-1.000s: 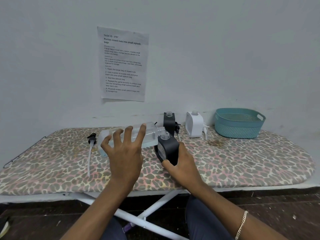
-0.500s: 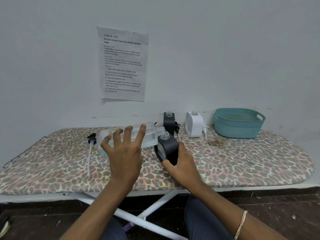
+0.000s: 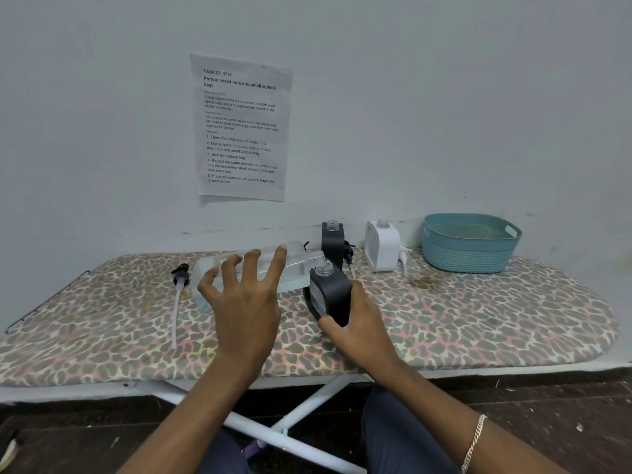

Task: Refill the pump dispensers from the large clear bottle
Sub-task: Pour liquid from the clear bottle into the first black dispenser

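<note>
My left hand [image 3: 244,302] grips the large clear bottle [image 3: 294,266], which lies nearly level with its open neck pointing right, just above the mouth of a black dispenser [image 3: 333,295]. Clear liquid sits low in the bottle. My right hand [image 3: 359,331] holds that black dispenser, uncapped and tilted left, on the ironing board [image 3: 478,323]. A second black dispenser [image 3: 332,241] and a white dispenser [image 3: 383,246] stand uncapped at the back by the wall. A black pump head with a long white tube [image 3: 178,295] lies to the left.
A teal plastic basket [image 3: 470,242] stands at the back right. More pump heads lie beside the back dispensers, one black [image 3: 349,251] and one white [image 3: 403,256]. A printed sheet [image 3: 241,128] hangs on the wall. The board's white legs [image 3: 307,408] cross below.
</note>
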